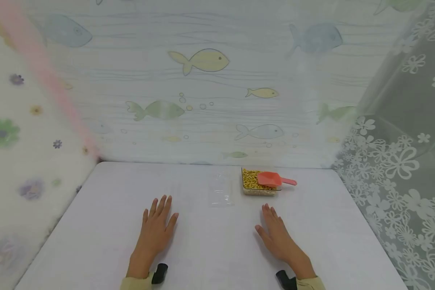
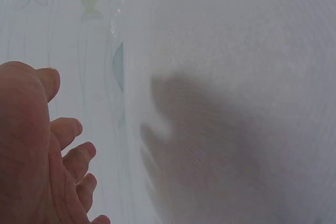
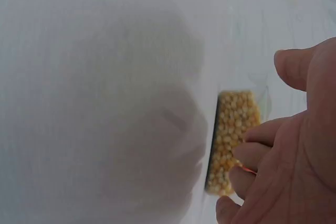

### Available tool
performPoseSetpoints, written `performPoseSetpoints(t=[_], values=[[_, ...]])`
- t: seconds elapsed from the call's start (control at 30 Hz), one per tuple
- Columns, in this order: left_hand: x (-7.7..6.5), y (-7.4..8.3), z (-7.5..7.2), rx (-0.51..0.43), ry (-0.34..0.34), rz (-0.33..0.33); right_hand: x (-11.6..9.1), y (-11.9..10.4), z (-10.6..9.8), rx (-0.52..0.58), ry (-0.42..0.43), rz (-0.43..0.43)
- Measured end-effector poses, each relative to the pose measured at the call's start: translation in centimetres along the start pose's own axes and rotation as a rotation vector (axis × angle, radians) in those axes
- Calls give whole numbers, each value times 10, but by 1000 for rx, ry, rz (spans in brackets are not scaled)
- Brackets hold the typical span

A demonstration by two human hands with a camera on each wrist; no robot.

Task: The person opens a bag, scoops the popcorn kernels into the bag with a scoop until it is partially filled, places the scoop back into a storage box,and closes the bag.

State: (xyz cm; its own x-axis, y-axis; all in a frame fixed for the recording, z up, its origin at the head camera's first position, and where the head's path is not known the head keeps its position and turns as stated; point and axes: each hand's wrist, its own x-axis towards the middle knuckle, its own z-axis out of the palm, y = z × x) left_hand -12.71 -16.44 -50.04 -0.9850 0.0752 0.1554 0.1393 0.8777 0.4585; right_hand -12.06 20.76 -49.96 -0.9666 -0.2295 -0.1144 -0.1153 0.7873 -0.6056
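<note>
Head view: table (image 1: pixel 206 249) is leaving side room at nine o'clock.
Corn container (image 1: pixel 259 193): sitting at one o'clock (scoop (image 1: pixel 269 179) resting atop).
Left hand (image 1: pixel 155 231): showing fingers spread wide.
Right hand (image 1: pixel 278 239): showing fingers straight.

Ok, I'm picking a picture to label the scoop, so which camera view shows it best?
The head view: it shows the scoop whole, lying on the corn, handle past the tub. The right wrist view shows only a red sliver beside the right hand, likely the scoop; the left wrist view, none of it.
</note>
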Motion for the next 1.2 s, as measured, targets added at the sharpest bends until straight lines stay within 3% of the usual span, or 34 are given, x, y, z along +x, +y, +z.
performPoseSetpoints(t=[0.27,0.47,0.67,0.9,1.2], values=[[21,-2,6,-37,-15,75,15,-14,5,214,-83,-57],[41,5,9,-51,-49,110,35,-25,9,297,-87,-93],[65,16,12,-108,-97,135,61,-34,15,345,-68,-52],[91,18,30,-336,-165,57,87,-46,23,364,-59,31],[109,23,48,-500,-128,-77,114,-59,33,395,10,70]])
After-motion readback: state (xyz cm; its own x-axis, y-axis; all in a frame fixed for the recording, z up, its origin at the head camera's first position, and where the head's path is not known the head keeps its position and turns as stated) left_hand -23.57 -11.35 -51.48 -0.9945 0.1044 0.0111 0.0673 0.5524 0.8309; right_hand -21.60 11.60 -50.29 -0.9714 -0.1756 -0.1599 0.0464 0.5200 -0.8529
